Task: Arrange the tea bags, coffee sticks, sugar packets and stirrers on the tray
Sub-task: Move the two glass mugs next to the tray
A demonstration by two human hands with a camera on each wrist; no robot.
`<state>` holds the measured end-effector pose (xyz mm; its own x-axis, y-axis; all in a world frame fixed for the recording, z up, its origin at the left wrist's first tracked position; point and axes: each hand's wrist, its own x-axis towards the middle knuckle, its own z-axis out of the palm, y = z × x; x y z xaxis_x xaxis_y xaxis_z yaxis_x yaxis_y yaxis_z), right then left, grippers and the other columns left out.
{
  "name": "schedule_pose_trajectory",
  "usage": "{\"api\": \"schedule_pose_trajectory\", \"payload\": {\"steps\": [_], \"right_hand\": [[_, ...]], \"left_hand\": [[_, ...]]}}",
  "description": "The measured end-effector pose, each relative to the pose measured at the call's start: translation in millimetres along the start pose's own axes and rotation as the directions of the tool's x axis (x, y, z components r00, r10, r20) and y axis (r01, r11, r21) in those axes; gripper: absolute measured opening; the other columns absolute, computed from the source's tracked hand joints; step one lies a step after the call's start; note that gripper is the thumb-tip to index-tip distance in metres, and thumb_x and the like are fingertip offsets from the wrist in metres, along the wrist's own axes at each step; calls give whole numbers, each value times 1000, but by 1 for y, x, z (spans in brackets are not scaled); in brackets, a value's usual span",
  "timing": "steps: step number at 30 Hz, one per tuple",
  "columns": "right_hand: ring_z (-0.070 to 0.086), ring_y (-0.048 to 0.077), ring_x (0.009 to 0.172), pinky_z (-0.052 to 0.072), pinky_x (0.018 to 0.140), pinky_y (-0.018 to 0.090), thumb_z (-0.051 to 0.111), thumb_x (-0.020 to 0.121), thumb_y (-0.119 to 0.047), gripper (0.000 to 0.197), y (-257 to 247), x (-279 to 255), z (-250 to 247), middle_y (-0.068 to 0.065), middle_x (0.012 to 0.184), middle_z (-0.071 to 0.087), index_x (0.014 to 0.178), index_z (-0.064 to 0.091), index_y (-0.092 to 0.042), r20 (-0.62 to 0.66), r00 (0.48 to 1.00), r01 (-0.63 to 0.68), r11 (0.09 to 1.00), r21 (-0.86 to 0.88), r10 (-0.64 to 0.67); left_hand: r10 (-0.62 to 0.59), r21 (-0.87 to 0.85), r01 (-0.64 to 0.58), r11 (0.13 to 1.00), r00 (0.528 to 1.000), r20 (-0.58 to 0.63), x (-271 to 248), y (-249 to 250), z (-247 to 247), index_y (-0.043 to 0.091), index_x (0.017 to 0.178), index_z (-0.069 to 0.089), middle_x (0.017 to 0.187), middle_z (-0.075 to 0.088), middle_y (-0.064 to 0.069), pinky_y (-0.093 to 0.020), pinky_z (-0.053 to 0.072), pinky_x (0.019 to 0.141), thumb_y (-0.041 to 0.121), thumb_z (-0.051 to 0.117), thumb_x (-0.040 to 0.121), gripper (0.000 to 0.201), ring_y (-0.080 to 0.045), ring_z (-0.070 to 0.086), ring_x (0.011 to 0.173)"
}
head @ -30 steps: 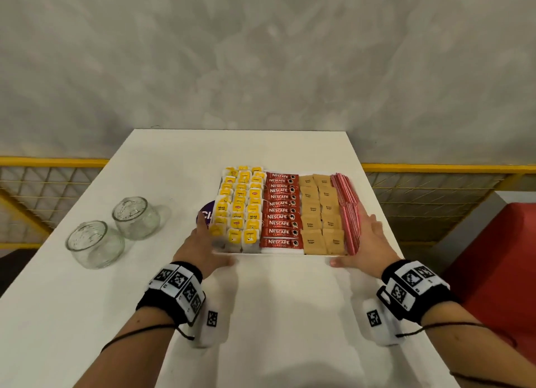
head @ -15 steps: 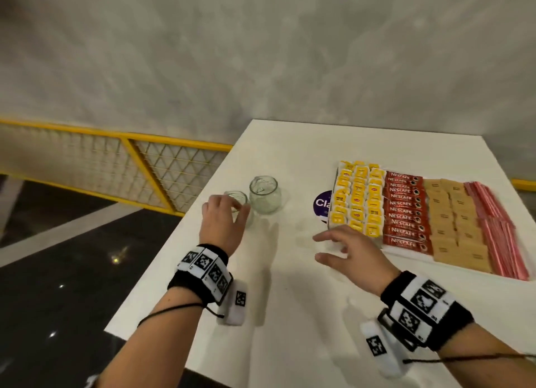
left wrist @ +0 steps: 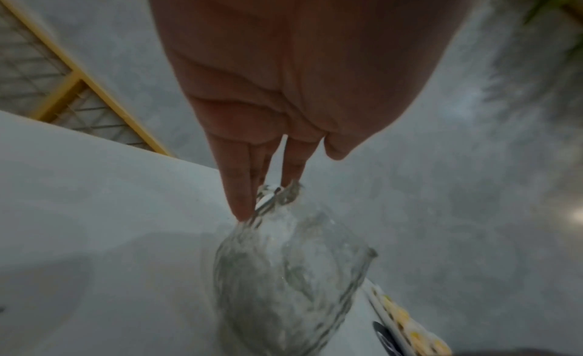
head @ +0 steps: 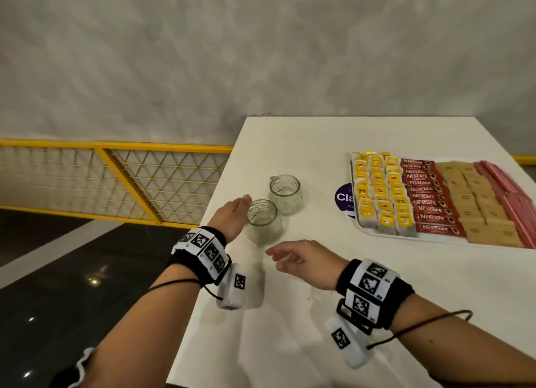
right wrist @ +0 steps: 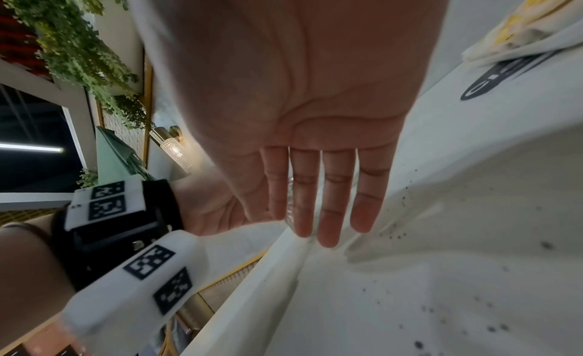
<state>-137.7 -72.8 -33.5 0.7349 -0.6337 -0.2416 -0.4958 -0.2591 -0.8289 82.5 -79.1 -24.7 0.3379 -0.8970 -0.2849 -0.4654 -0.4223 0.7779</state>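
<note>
left hand (head: 232, 215): fingers straight and together, tips touching the near glass jar (head: 263, 223)
right hand (head: 301, 261): fingers straight, slightly apart, holding nothing, just beside that jar
tray (head: 377, 234): fully stocked

Tray (head: 366, 231) full — tea bags (head: 377, 192), coffee sticks (head: 426, 196), sugar packets (head: 475, 202), stirrers (head: 513, 196).

Both hands have left the tray's sides: the left hand (head: 232, 216) now lies against the nearer glass jar (head: 263, 224), and the right hand (head: 304, 261) hovers just short of it, fingers (right wrist: 328, 206) extended.
</note>
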Motion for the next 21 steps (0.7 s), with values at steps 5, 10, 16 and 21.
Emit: {"api": "schedule_pose_trajectory", "payload": {"steps": [5,10,16,21], "right_hand": [[62,0,91,48,88,17,65,89,-29,35,5,-16,-6,-7,111,67,124,62,-28,-44,998,-40,999,0,40],[66,10,87,52,87,34,71,84,-32,13,18,-43,-29,-5,90,73,92,72,-22,-254,960,-124,992,-4,119],[62,12,68,49,70,33,73,74,-53,30,36,-56,-32,-6,67,67,78,68,-23,-377,899,-244,970,-10,223],[56,12,51,50,63,31,65,84,-47,22,44,-54,-35,-11,54,60,80,65,-26,-423,862,-278,958,69,281]], "left_hand": [[98,73,-107,992,988,121,-29,7,6,13,117,62,109,65,-4,-42,58,82,19,45,100,26,-21,72,85],[154,149,-197,969,953,260,-52,19,24,14,90,74,81,74,-3,-27,54,59,20,70,84,9,-11,66,63],[233,-49,-240,969,844,482,-66,40,65,21,94,77,85,74,-4,-19,50,62,15,69,85,13,-5,62,70],[227,-40,-223,974,950,213,-32,37,31,18,81,73,67,69,0,-23,48,56,15,65,87,10,-10,61,59]]}}
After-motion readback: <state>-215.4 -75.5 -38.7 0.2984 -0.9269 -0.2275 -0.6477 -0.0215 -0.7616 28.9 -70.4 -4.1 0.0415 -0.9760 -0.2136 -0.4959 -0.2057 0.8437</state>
